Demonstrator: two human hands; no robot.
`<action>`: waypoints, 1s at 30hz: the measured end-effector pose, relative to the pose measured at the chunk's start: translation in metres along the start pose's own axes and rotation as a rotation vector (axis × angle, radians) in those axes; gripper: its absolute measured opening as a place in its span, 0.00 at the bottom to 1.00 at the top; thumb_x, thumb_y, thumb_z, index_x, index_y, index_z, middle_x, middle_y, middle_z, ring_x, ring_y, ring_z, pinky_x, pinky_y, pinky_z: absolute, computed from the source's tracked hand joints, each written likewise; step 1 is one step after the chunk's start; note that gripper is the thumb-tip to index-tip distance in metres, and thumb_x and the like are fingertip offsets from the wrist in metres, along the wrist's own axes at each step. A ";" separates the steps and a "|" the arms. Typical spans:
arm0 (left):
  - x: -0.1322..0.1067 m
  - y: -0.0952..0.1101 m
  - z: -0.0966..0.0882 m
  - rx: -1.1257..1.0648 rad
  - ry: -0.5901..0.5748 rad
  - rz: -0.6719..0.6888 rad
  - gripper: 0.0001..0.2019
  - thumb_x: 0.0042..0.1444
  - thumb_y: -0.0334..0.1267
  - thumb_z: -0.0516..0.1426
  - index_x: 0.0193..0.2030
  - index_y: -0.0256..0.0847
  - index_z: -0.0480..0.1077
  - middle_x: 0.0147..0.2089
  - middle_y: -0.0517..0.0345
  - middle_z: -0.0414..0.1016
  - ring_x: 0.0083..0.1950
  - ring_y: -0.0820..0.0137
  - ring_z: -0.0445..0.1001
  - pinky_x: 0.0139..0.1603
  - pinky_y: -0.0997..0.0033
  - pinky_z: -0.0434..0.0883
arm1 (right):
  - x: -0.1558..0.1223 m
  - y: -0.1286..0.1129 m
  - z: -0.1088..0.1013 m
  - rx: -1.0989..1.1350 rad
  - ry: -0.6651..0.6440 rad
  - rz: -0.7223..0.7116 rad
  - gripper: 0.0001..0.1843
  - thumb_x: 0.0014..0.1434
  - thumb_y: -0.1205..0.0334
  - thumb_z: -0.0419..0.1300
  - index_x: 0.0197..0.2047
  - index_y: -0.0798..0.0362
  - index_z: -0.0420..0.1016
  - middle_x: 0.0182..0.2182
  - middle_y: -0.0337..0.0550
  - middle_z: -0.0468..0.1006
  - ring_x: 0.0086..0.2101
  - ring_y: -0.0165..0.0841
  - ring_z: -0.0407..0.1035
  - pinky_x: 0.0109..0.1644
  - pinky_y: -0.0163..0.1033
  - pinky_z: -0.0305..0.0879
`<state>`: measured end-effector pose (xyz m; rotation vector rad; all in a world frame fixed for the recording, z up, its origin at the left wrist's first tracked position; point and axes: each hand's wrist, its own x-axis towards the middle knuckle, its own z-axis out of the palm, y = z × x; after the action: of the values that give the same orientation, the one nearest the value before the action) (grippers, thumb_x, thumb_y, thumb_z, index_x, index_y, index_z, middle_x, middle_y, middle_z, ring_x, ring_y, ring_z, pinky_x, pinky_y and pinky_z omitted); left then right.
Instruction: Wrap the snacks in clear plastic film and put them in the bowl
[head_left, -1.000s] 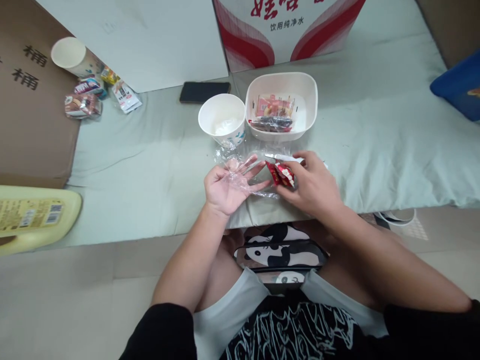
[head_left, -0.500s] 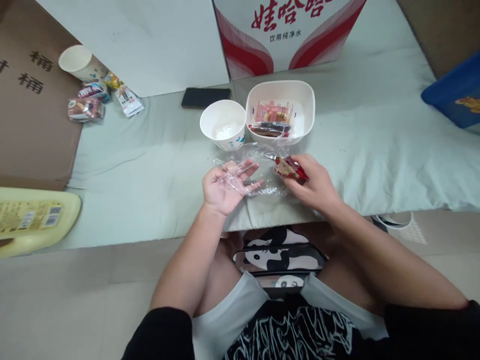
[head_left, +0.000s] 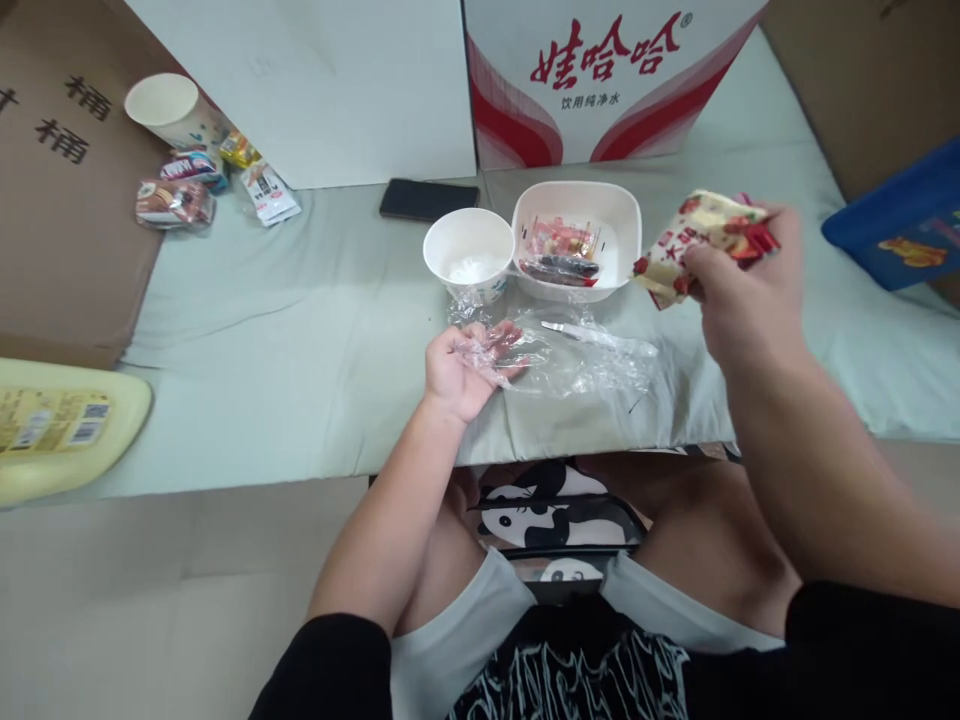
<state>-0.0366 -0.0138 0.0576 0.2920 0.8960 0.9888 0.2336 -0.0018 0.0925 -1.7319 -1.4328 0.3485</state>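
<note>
My right hand (head_left: 742,300) is raised above the table's right side, closed on a red and cream snack packet (head_left: 705,240). My left hand (head_left: 465,365) lies palm up on the grey-green cloth, its fingers curled over a piece of clear plastic film (head_left: 577,360) that spreads to the right. A small white-handled tool (head_left: 577,330) lies on the film. Behind the film stand a white paper cup (head_left: 469,250) and a white square bowl (head_left: 622,215) with wrapped snacks in it.
A black phone (head_left: 427,200) lies behind the cup. At the far left are another paper cup (head_left: 161,105) and several snack packets (head_left: 172,200). A red and white carton (head_left: 600,80) stands at the back, a yellow container (head_left: 60,425) at the left edge, a blue object (head_left: 900,220) at the right.
My right hand has lifted the snack packet from beside my left hand up and to the right. My left fingers have curled over the film. The view has shifted slightly.
</note>
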 end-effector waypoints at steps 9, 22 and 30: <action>-0.007 0.005 0.001 -0.038 -0.066 -0.041 0.05 0.40 0.35 0.54 0.19 0.40 0.59 0.39 0.51 0.80 0.49 0.59 0.78 0.44 0.55 0.80 | 0.092 -0.027 0.028 -0.360 -0.400 0.131 0.42 0.51 0.62 0.70 0.65 0.68 0.60 0.39 0.54 0.83 0.26 0.25 0.72 0.32 0.40 0.60; -0.014 0.011 -0.009 0.002 -0.483 -0.286 0.10 0.36 0.40 0.55 0.18 0.40 0.56 0.43 0.43 0.80 0.55 0.38 0.78 0.53 0.26 0.72 | 0.014 -0.049 0.000 0.075 -0.519 -0.354 0.31 0.64 0.63 0.59 0.69 0.54 0.62 0.61 0.59 0.74 0.59 0.41 0.71 0.59 0.51 0.69; -0.015 0.016 -0.016 0.223 -0.426 -0.374 0.24 0.37 0.57 0.62 0.17 0.42 0.56 0.30 0.46 0.78 0.37 0.45 0.82 0.40 0.42 0.77 | -0.074 -0.019 0.030 0.570 -0.863 0.068 0.26 0.57 0.45 0.68 0.52 0.51 0.71 0.38 0.45 0.81 0.40 0.38 0.78 0.45 0.47 0.76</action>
<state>-0.0618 -0.0204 0.0648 0.4835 0.6369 0.4544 0.1777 -0.0566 0.0666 -1.1796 -1.6078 1.5168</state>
